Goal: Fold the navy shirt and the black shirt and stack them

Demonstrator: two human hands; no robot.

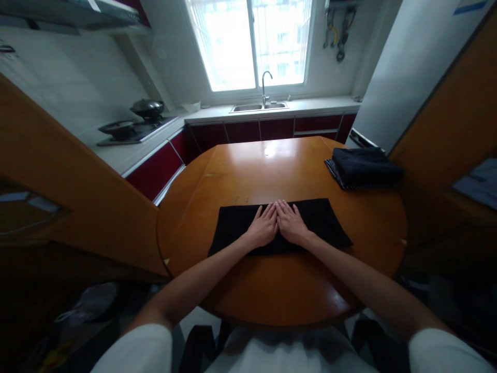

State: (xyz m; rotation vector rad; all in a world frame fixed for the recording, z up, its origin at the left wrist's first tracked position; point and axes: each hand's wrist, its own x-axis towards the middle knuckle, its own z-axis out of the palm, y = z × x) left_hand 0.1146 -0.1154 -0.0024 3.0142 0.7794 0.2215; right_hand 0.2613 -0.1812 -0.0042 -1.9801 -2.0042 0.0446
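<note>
A black cloth [318, 220] lies flat on the wooden table in front of me, in a wide, roughly rectangular shape. My left hand [264, 226] rests palm down on its middle, fingers stretched out. Beside it my right hand [290, 223] also lies flat on the cloth, with the fingertips of both hands touching. Neither hand grips anything. The part of the cloth under my palms is hidden. Whether it is a garment I cannot tell.
On the table's [248, 176] right side sits a stack of folded dark cloths [363, 166]. Behind are a counter with a sink [248, 108] and a tap [265, 85]. A stove with a pan [118, 128] and a lidded pot [147, 108] stands at the left.
</note>
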